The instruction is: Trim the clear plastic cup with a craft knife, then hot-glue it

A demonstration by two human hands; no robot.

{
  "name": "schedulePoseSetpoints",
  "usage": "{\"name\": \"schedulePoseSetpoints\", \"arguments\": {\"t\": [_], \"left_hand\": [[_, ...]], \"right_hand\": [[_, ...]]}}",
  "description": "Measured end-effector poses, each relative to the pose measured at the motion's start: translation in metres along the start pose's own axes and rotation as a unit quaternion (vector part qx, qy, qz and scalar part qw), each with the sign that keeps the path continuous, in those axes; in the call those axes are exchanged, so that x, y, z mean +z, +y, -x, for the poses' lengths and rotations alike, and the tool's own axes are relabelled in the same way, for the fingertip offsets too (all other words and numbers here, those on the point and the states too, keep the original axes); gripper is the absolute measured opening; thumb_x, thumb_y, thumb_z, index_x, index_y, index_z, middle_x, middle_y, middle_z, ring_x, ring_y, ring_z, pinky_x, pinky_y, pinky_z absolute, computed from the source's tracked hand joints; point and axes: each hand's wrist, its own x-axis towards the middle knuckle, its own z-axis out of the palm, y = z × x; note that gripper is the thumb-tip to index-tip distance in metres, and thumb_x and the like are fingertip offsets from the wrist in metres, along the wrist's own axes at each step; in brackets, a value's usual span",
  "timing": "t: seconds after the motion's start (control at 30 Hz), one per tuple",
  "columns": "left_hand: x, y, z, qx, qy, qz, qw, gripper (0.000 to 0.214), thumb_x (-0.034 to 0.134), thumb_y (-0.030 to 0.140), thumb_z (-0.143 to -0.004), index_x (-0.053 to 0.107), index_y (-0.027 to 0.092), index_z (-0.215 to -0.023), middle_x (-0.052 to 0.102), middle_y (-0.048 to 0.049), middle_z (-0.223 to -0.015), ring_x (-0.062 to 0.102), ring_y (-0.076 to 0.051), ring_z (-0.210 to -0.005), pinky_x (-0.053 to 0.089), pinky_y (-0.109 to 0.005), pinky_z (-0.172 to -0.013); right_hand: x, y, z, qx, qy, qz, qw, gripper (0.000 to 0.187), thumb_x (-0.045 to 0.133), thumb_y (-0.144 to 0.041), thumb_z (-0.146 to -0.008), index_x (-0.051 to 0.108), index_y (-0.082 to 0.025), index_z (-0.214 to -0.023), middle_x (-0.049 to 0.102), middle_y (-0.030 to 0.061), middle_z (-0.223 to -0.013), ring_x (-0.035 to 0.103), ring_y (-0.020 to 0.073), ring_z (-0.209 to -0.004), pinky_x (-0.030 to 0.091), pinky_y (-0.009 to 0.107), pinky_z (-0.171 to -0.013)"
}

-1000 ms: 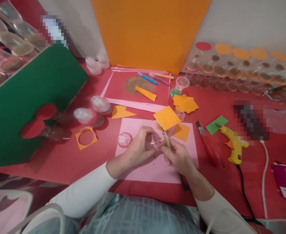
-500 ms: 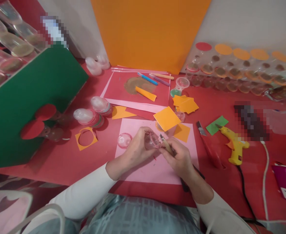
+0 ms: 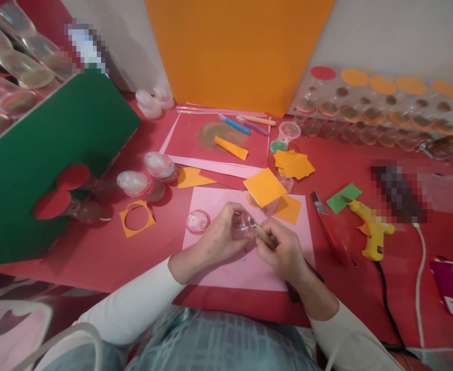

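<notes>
In the head view my left hand (image 3: 226, 230) is closed around a small clear plastic cup (image 3: 243, 226) with pinkish edges, tipped sideways. My right hand (image 3: 282, 246) grips a craft knife (image 3: 265, 236) by its tan handle, its metal end at the cup's opening. The exact contact is too small to make out. Both hands are over a pink paper sheet (image 3: 219, 275) with a few tiny scraps on it. Left of my left hand lies a clear round lid with a pink rim (image 3: 198, 221). An orange paper square (image 3: 265, 188) rests on a cup just beyond my hands.
To the right lie a red box cutter (image 3: 332, 237) and a yellow glue gun (image 3: 371, 226) with its cord. Stacked cups (image 3: 139, 185), an orange cut-out frame (image 3: 126, 226) and a green board (image 3: 56, 154) stand left. Rows of cups (image 3: 381, 118) line the back right.
The craft knife's metal end has shifted slightly left and lower into the cup's opening. The cup has turned a little in my left hand; my right fingers have drawn slightly back from it.
</notes>
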Motion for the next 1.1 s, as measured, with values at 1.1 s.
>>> {"name": "schedulePoseSetpoints", "arguments": {"t": [1.1], "left_hand": [[-0.011, -0.009, -0.003, 0.014, 0.03, -0.071, 0.997, 0.043, 0.057, 0.01, -0.074, 0.039, 0.021, -0.112, 0.056, -0.0057, -0.102, 0.059, -0.016, -0.086, 0.052, -0.03, -0.074]], "right_hand": [[-0.019, 0.0, 0.006, -0.056, -0.029, 0.062, 0.996, 0.011, 0.05, -0.016, -0.091, 0.06, -0.02, -0.092, 0.064, 0.0039, -0.079, 0.062, 0.0152, -0.072, 0.053, 0.027, -0.064]]}}
